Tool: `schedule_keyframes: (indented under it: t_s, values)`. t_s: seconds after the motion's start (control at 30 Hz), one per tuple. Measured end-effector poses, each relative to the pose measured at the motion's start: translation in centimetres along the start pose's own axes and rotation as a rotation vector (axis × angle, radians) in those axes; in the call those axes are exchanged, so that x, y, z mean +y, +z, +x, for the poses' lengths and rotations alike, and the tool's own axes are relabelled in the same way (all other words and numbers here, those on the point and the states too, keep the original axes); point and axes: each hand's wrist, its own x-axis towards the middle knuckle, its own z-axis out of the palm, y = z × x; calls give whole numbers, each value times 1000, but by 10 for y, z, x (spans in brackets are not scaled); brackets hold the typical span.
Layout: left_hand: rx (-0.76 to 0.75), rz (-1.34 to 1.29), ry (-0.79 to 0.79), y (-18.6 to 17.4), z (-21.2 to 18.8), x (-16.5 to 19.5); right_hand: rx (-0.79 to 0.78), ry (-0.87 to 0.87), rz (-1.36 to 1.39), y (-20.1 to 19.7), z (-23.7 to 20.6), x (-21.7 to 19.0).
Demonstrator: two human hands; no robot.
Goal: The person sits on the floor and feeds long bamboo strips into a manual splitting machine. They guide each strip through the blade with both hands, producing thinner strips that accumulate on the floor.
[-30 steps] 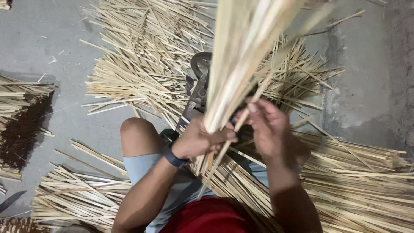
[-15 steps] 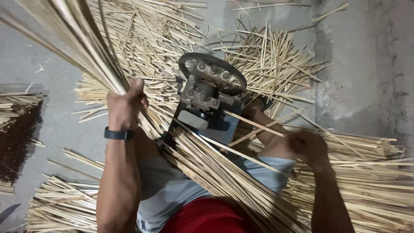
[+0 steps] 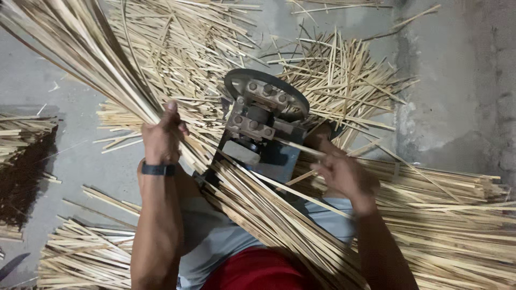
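My left hand (image 3: 161, 137), with a dark band at the wrist, is shut around a thick bundle of pale bamboo strips (image 3: 80, 53) that slants from the upper left down across my lap. My right hand (image 3: 344, 174) pinches a single bamboo strip (image 3: 295, 147) whose far end touches the small metal machine (image 3: 260, 123). That machine has a round wheel rim and bolted plates and stands on the floor just ahead of my knees.
Loose bamboo strips (image 3: 344, 75) lie heaped behind the machine. A long stack of strips (image 3: 451, 215) lies to my right, smaller piles (image 3: 86, 252) to my left. A dark heap (image 3: 21, 182) sits at the left edge on the grey concrete floor (image 3: 70, 156).
The bundle swung from upright in front of me over to the left, held by my left hand alone. My right hand let go of it and took a single strip at the machine.
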Motion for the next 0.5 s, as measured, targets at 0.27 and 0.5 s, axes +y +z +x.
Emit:
schedule_keyframes:
  t_s: [0.27, 0.5]
  values:
    - [-493, 223, 131, 67, -69, 67, -291, -148, -227, 43, -14, 14]
    - [-1018, 309, -87, 211, -126, -8, 21, -343, 69, 63, -36, 9]
